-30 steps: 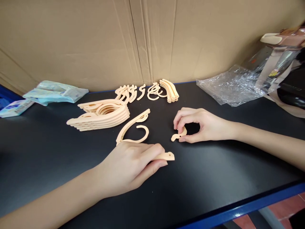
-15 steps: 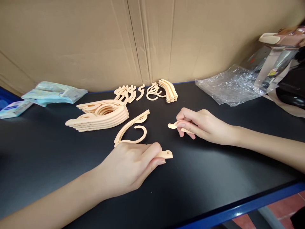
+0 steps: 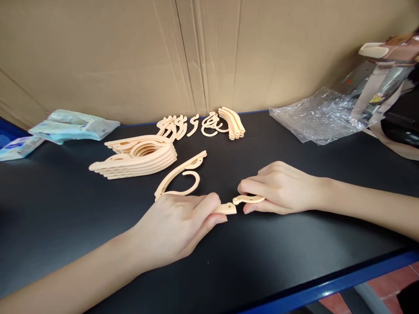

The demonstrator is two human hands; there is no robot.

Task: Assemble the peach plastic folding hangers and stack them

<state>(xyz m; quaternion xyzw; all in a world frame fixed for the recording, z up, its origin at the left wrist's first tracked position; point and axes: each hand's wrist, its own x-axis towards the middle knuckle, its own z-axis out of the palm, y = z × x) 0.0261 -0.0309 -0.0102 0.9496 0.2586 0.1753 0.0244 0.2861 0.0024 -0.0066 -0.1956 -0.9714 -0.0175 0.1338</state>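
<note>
My left hand (image 3: 183,224) is closed round a peach-coloured hanger arm (image 3: 227,209). Only its end, with a small hole, sticks out past the fingers. My right hand (image 3: 283,187) pinches a thin, curved hanger piece (image 3: 248,199) of the same colour, its tip right by that end. Whether the two pieces touch, I cannot tell. Just beyond my left hand lies a hanger with its arm (image 3: 175,175) and curved hook (image 3: 195,181) showing; my hand hides its near part.
A stack of folded hangers (image 3: 140,163) lies at the left. Behind it are several small curved pieces (image 3: 194,125), hooks (image 3: 209,127) and stacked arms (image 3: 231,123). Clear plastic wrap (image 3: 310,117) and a strapped bottle (image 3: 386,61) are at the right, a tissue pack (image 3: 72,126) far left. Cardboard (image 3: 131,56) stands behind.
My right hand has moved towards me and turned, bringing its curved piece close to the end of the arm in my left hand. My left hand has hardly moved.
</note>
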